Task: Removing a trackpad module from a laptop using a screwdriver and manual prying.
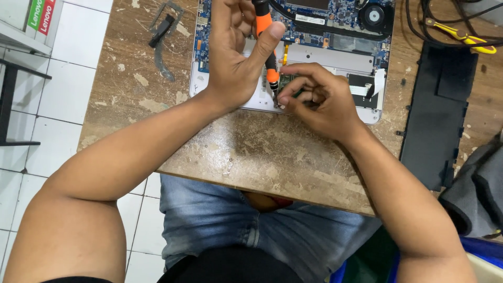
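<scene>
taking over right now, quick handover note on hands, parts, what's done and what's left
Left hand: grips the orange screwdriver, tip down at the laptop's near edge.
Right hand: fingertips pinched beside the tip, steadying something too small to tell.
Laptop: opened on the wooden table, circuit board and fan exposed.
Done: a black panel lies to the right, yellow pliers beyond it.
Left: the screw under the tip is not yet out.

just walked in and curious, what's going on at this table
A person sits at a worn wooden table over an opened laptop with its circuit board and fan exposed. The left hand holds an orange-and-black screwdriver upright, tip down near the laptop's front edge. The right hand pinches beside the tip. A black panel lies to the right.
</scene>
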